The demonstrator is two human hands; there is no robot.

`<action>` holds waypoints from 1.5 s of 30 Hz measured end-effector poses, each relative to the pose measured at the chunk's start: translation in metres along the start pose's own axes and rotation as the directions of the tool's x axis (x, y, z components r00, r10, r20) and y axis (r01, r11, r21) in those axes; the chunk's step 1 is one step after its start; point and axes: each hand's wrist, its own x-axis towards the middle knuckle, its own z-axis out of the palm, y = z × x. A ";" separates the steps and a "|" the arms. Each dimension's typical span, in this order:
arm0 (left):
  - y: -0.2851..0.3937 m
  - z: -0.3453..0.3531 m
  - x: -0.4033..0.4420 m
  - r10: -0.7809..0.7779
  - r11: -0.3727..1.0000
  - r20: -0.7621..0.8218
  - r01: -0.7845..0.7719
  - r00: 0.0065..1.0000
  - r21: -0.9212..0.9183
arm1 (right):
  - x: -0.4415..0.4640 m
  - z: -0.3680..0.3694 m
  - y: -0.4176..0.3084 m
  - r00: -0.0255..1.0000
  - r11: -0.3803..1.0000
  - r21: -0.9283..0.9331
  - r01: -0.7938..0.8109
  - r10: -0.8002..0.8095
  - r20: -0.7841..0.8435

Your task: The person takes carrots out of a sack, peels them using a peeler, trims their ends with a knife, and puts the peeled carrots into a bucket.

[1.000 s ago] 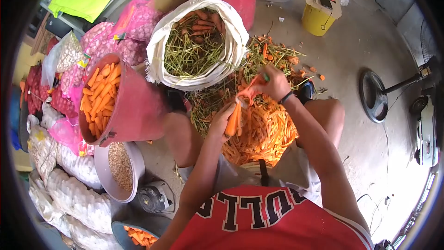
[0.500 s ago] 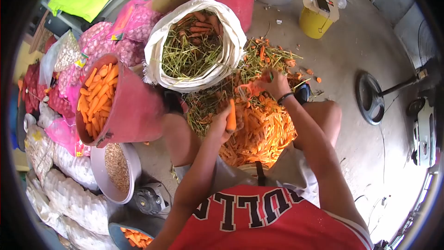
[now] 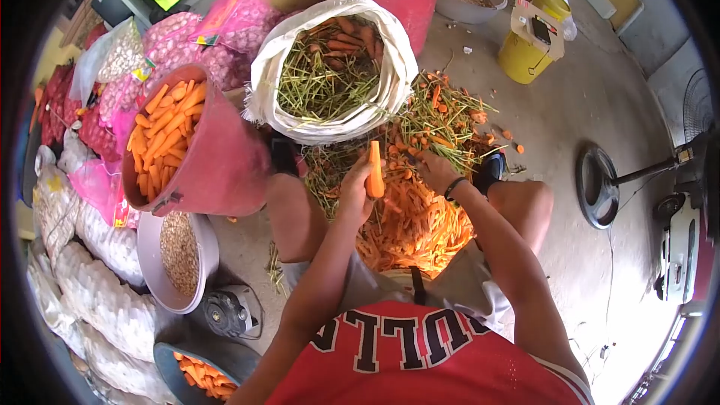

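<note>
My left hand (image 3: pixel 355 186) is closed around a peeled carrot (image 3: pixel 376 171), which stands nearly upright with its smooth orange side showing. To its right, my right hand (image 3: pixel 437 174) has its fingers curled; a small dark tip shows by them, but what they grip is too small to make out. Below both hands, orange carrot peelings (image 3: pixel 416 229) lie heaped between my knees. Just beyond, green stems and cut carrot ends (image 3: pixel 442 124) cover the floor.
A white sack (image 3: pixel 259 75) holds unpeeled carrots and stems. Peeled carrots fill a tilted red bucket (image 3: pixel 232 161) at left, near a basin (image 3: pixel 210 247) and full sacks (image 3: pixel 97 277). Another red tub (image 3: pixel 390 0) and a yellow bucket (image 3: pixel 521 60) stand behind. A fan base (image 3: pixel 598 184) is at right.
My right hand has come down and left, closer to the carrot. The carrot in my left hand is now more upright. The whole view has shifted slightly.
</note>
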 end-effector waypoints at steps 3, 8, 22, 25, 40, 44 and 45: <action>0.003 0.005 -0.006 0.055 0.992 0.002 -0.055 0.998 0.117 | -0.027 -0.036 -0.055 0.998 0.904 0.426 -0.031 0.006 0.060; 0.000 0.017 -0.008 0.042 0.992 0.001 -0.042 0.999 0.115 | -0.029 -0.014 -0.061 0.936 0.956 0.077 0.284 -0.259 -0.240; -0.011 0.011 -0.008 -0.005 0.982 0.025 0.001 1.000 0.188 | -0.029 0.007 -0.067 0.989 0.988 -0.047 0.145 -0.145 0.021; -0.012 0.010 -0.005 -0.033 0.985 -0.016 0.036 0.999 0.168 | -0.032 0.011 -0.071 0.989 0.989 -0.063 0.131 -0.126 0.072; 0.028 0.010 -0.003 -0.262 0.964 0.133 0.254 0.956 0.071 | -0.047 0.000 -0.072 0.927 0.929 -0.009 0.371 -0.371 -0.052; 0.032 0.021 -0.006 -0.214 0.976 0.132 0.209 0.968 0.054 | -0.052 0.004 -0.067 0.903 0.907 0.009 0.420 -0.417 -0.103; 0.033 0.023 -0.006 -0.204 0.978 0.115 0.198 0.972 0.058 | -0.053 0.003 -0.067 0.903 0.908 -0.026 0.418 -0.418 -0.097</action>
